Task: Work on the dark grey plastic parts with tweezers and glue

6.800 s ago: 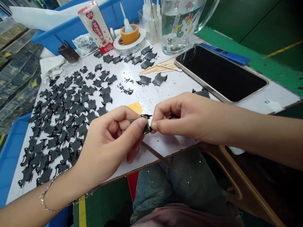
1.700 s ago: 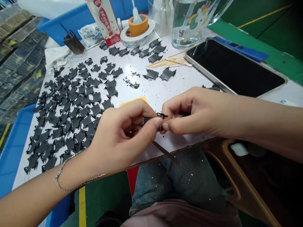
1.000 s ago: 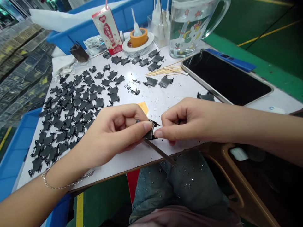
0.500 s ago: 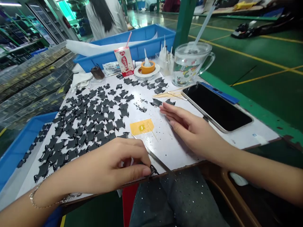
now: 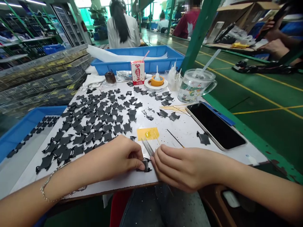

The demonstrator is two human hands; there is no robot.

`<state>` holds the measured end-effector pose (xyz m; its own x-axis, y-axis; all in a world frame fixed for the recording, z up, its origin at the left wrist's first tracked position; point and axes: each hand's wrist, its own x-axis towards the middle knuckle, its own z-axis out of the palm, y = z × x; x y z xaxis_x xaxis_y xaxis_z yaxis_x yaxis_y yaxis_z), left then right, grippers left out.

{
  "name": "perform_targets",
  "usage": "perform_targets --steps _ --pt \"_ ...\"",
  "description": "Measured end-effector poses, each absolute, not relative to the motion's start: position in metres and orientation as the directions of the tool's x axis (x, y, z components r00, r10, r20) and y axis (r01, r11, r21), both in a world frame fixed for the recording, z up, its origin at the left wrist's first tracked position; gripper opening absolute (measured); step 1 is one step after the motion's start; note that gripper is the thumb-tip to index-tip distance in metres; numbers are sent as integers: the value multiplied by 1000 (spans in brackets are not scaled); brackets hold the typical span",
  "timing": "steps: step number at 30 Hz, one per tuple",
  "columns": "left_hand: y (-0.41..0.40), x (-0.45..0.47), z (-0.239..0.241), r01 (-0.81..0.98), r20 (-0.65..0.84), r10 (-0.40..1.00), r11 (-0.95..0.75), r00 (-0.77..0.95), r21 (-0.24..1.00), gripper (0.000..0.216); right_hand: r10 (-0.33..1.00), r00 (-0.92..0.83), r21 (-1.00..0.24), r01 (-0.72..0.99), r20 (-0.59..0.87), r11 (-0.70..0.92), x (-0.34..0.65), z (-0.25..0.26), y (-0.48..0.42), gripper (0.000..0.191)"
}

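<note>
Stacked clear trays (image 5: 35, 82) fill the far left of the workroom, with a blue bin (image 5: 14, 123) below them beside the white tabletop (image 5: 227, 159). Dozens of small black parts (image 5: 108, 136) lie crowded over the table's left half. Next comes the left hand (image 5: 125, 149), thumb and fingers pinching the held part (image 5: 146, 165), which sits close to the table's front edge, between the two hands. Behind it lies a yellow paper (image 5: 141, 134) bearing a glossy drop, and farther back stands a red-and-white carton (image 5: 137, 73). A blurred metal tool (image 5: 147, 146) slants from the paper to the fingers of the right hand (image 5: 182, 165); whether they close on it, I cannot tell. Beyond that hand lies a thin dark stick (image 5: 175, 138). Farther right are a glass mug (image 5: 187, 86) of clear liquid, a lone black part (image 5: 204, 138) and, just beside it, a dark-screened phone (image 5: 216, 126).
</note>
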<state>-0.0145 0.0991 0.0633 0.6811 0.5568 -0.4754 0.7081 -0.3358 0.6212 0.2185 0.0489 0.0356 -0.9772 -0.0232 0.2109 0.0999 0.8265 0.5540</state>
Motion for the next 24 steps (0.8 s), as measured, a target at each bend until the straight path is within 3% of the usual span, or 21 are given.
perform_targets --steps 2,3,5,6,8,10,12,16,20,24 --pt "98 -13 62 692 -430 573 -382 697 612 8 43 -938 511 225 343 829 223 39 47 20" --pt "97 -12 61 685 -402 586 -410 704 602 8 133 -889 414 331 437 848 225 41 45 19" --pt "94 -10 59 678 -344 615 -464 710 570 13 438 -698 20 543 566 839 229 44 39 21" --pt "92 -10 58 677 -320 626 -489 712 550 15 613 -563 -236 600 554 764 231 45 37 26" --pt "87 -8 54 676 -278 641 -534 715 507 17 879 -300 -684 553 370 476 231 44 32 29" --pt "83 -8 49 672 -242 647 -577 723 465 15 979 -164 -911 375 117 172 230 39 30 20" --pt "78 -8 45 668 -215 650 -608 729 429 12 987 -161 -982 191 -17 14 229 31 29 16" --pt "72 -9 37 630 -95 648 -679 756 378 12 982 -174 -997 -2 -71 -73 232 20 28 23" --pt "71 -12 30 526 87 601 -752 794 397 7 977 -74 -976 97 -202 -195 237 18 27 23" --pt "72 -14 24 464 128 562 -773 817 433 13 988 -88 -964 246 -129 -104 237 19 26 14"
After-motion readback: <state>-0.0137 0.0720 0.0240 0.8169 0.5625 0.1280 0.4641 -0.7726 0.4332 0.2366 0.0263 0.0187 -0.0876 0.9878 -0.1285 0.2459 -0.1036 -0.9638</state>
